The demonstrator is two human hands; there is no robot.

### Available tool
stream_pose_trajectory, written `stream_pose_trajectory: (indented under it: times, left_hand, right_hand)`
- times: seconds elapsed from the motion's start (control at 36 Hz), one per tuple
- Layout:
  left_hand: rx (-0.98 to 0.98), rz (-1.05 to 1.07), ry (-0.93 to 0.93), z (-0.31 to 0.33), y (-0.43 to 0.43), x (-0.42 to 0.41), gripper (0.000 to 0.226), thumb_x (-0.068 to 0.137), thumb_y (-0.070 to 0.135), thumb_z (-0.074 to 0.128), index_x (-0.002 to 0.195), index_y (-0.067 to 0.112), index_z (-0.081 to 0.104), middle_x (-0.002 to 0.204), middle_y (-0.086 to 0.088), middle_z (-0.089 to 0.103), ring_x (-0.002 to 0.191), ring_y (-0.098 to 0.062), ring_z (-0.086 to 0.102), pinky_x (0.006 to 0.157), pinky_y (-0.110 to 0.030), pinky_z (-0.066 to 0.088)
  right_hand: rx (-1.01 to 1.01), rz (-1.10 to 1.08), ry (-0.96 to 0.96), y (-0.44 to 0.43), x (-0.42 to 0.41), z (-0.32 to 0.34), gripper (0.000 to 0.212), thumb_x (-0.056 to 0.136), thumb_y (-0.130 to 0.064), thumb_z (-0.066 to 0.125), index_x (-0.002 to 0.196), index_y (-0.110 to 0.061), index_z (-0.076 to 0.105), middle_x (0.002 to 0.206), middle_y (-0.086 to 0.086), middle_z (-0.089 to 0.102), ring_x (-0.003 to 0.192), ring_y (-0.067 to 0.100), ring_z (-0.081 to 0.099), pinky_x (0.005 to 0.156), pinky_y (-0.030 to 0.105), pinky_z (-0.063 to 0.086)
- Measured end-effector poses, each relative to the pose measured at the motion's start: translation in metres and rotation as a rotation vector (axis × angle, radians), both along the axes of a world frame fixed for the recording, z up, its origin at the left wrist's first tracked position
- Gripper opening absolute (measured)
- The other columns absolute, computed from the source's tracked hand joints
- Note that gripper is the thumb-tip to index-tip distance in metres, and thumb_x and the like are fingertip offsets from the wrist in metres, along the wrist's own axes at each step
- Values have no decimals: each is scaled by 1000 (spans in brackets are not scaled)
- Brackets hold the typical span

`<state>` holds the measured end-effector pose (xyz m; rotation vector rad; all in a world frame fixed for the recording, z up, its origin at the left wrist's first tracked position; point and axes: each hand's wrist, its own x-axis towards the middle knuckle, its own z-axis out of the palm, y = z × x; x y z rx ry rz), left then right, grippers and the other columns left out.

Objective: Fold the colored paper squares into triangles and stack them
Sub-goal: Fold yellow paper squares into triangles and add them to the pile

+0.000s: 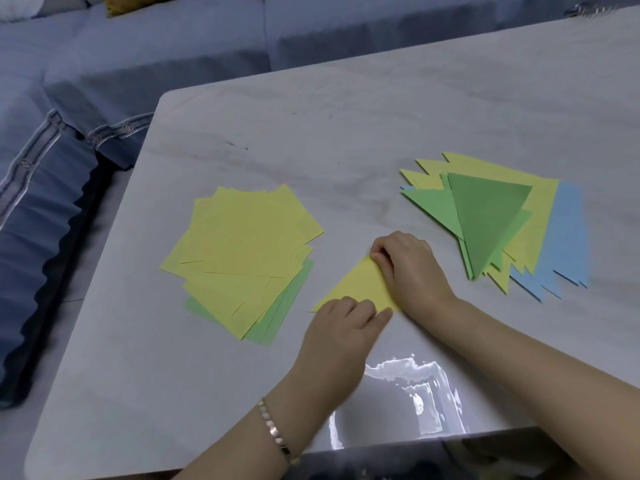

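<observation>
A yellow paper folded into a triangle lies on the table near the middle. My left hand presses its lower edge with the fingers flat on the paper. My right hand has curled fingers pressing down on the triangle's upper right corner and edge. To the left lies a loose pile of unfolded squares, yellow on top with green beneath. To the right lies a fanned stack of folded triangles, green on top of yellow and blue.
The pale marble-look table has a rounded far-left corner and a glossy glare patch near the front edge. A blue sofa runs along the left and back sides.
</observation>
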<state>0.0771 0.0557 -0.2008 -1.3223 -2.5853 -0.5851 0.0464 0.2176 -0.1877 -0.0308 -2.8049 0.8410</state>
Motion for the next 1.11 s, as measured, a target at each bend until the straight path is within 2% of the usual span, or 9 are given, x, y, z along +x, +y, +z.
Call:
stream_pose_trajectory:
  times: [0.19,0.28,0.42,0.5,0.58,0.81,0.97,1.03,1.11]
  left_hand:
    - [-34,189,-8,8,-29,0,50,66,-1,35,101,3,70,78,-3,62,69,-18,37,53,-26,31]
    - [-53,262,18,10,-46,-2,50,59,-9,46,100,3,71,83,-2,65,72,-18,39,52,-24,33]
    - [-58,273,37,12,-41,-2,42,63,-4,40,92,0,71,74,-6,61,65,-20,35,57,-25,18]
    - [-88,335,63,15,-34,-1,34,58,-6,47,80,3,71,66,-5,56,64,-20,30,58,-28,6]
    - [-85,357,81,14,-31,-1,33,62,-1,41,76,4,71,64,-4,55,63,-20,30,60,-28,3]
    - [-82,370,71,13,-33,0,37,47,-7,57,78,4,73,64,-3,58,52,-23,49,49,-22,26]
    - [-78,380,48,14,-35,0,35,50,-5,58,80,6,74,66,-2,59,53,-23,51,45,-23,33]
    - [-69,372,40,15,-35,0,37,49,-6,58,80,5,74,65,-2,59,52,-23,51,43,-22,34]
    - [-54,360,67,15,-35,0,37,48,-7,58,80,5,74,65,-2,59,51,-23,50,39,-23,36]
  right_hand:
    - [-3,-2,9,2,2,-2,18,90,-16,47,87,-8,62,83,8,59,83,30,54,76,33,31]
    - [8,8,-1,2,1,-4,10,90,-9,53,88,-7,63,85,9,59,84,31,54,76,32,30]
    - [110,51,217,-6,15,-4,28,77,-8,45,94,-6,67,95,16,61,93,27,44,77,36,41]
    - [202,283,227,-16,38,-9,30,79,-12,44,93,-6,70,94,12,64,90,26,48,72,33,38]
    - [258,343,189,-16,60,-13,27,76,-5,54,99,-3,69,88,9,63,81,25,52,64,30,43]
    - [343,207,136,29,91,-2,44,54,15,70,97,3,70,78,13,63,67,32,60,59,33,47]
    - [371,101,94,48,107,6,30,63,3,55,87,0,73,72,11,62,63,34,59,54,35,49]
    - [393,34,26,47,107,11,21,68,-2,54,76,-3,73,66,9,60,59,34,57,49,34,47]
    - [443,-48,-84,43,101,23,13,60,-1,57,56,-8,67,54,6,53,51,32,51,44,33,43]
